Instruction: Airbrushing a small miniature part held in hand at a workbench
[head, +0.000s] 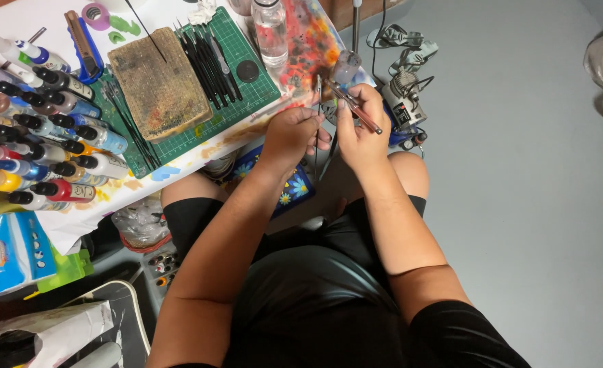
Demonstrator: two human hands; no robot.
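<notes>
Over grey floor [519,204], both hands [328,129] raised, fingers [345,109] pinching airbrush [356,112].

On my table lies a green cutting mat [243,95] with a worn wooden block [157,80] on it, and a row of black-handled brushes [209,61] just beside the block. Left of the mat, many paint bottles [42,129] lie on their sides in rows. A clear plastic bottle [270,31] stands near a paint-stained sheet [311,44]. A blue utility knife [83,42] rests above the block. A tissue pack [8,249] sits at the lower left, and a small compressor [403,102] stands on the grey floor [533,204]
</notes>
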